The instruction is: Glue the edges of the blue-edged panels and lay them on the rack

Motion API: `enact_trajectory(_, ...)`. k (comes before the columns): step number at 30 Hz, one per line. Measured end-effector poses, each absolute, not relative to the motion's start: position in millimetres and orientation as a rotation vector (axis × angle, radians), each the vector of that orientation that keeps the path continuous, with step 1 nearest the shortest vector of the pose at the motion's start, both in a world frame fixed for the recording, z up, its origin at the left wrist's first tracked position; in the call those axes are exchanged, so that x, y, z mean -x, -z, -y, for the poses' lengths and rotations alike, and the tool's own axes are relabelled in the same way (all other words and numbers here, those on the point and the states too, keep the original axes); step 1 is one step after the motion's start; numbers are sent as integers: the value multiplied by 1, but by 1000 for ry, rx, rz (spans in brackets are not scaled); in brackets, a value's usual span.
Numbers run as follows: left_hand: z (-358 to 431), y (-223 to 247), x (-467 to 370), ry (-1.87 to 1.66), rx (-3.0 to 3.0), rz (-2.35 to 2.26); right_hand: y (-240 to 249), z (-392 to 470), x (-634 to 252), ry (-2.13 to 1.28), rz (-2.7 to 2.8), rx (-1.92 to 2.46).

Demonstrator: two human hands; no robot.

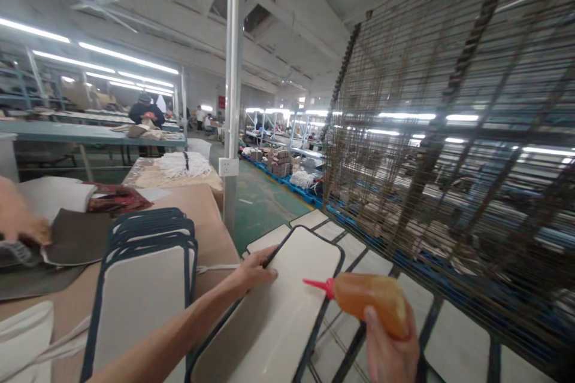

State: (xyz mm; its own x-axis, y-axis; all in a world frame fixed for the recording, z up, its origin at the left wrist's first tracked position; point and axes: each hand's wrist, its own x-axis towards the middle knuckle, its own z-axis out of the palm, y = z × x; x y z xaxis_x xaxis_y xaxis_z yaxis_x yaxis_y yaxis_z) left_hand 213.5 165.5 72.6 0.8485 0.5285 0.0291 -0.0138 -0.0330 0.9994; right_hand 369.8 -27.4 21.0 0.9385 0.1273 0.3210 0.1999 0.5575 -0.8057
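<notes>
My left hand (pixel 257 270) grips the upper left edge of a long cream panel (pixel 287 287) with rounded corners and a dark border, thumb on its face. The panel is tilted in front of me. My right hand (pixel 393 344) is wrapped round a squeeze bottle (pixel 368 296) of amber liquid. Its red nozzle (pixel 318 284) points left over the panel's face; whether the tip touches cannot be told. Shiny streaks show on the panel's lower part. To the left, a stack of similar dark-edged panels (pixel 144 305) lies on the brown table (pixel 209 215).
Several pale panels (pixel 456 317) lie on a wire rack, whose mesh frames (pixel 404 102) rise at right. A metal post (pixel 232 72) stands by the table's corner. At far left, another person's hand (pixel 22 221) touches grey material (pixel 76 236). A person (pixel 146 111) works farther back.
</notes>
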Motion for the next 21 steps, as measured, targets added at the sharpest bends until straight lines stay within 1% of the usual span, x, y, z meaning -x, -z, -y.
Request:
enact_trajectory(3,-162,-74,-216,-459,-1465,-420,-28,22,-377,69,350,983)
enact_trajectory(8,-176,-65,-218,-509,-1465,-508,8,26,-332,-15,414,1109)
enact_trajectory(10,-179,-61,-216,-530,-1507,-522,11,24,-326,-29,452,1103)
enact_trajectory(15,-173,-54,-213,-532,-1593,-540,-21,6,-369,58,366,1014)
enact_trajectory(17,-173,-53,-214,-542,-1586,-549,-25,1,-379,78,358,1018)
enact_trajectory(21,-182,-52,-215,-506,-1550,-530,5,5,-348,12,378,1101)
